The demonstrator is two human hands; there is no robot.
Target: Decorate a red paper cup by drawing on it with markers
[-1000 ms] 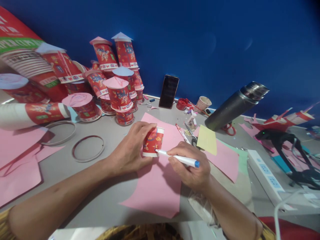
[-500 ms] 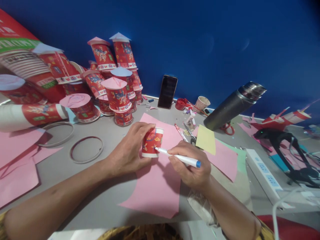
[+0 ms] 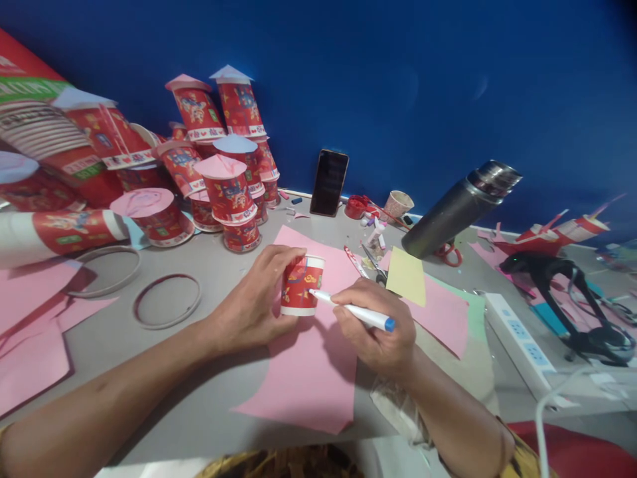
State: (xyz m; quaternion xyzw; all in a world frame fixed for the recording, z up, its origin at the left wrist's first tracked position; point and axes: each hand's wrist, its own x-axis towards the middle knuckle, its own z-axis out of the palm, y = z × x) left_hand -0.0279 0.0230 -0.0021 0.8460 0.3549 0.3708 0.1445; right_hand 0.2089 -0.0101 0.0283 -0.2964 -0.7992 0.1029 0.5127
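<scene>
My left hand (image 3: 256, 299) is wrapped round a red paper cup (image 3: 301, 289) with white bands and gold-and-blue printing, held nearly upright above a pink sheet of paper (image 3: 308, 392). Between the fingers of my right hand (image 3: 381, 325) is a white marker (image 3: 362, 314) with a blue end. Its tip touches or nearly touches the cup's side; I cannot tell which. Just beyond my right hand lie a pair of scissors (image 3: 377, 264) and a yellow paper square (image 3: 407, 275).
Decorated red cups (image 3: 229, 192) with paper cone tops stand stacked at the back left. Two rings (image 3: 168, 325) lie to the left. A phone (image 3: 329, 182) leans on the blue wall. A dark thermos (image 3: 452, 216), a power strip (image 3: 520, 338) and a black strap-like object (image 3: 572, 299) are on the right.
The view has shifted slightly, moving the table things a little to the left. Both hands keep their grips, and the marker tip stays at the cup's side.
</scene>
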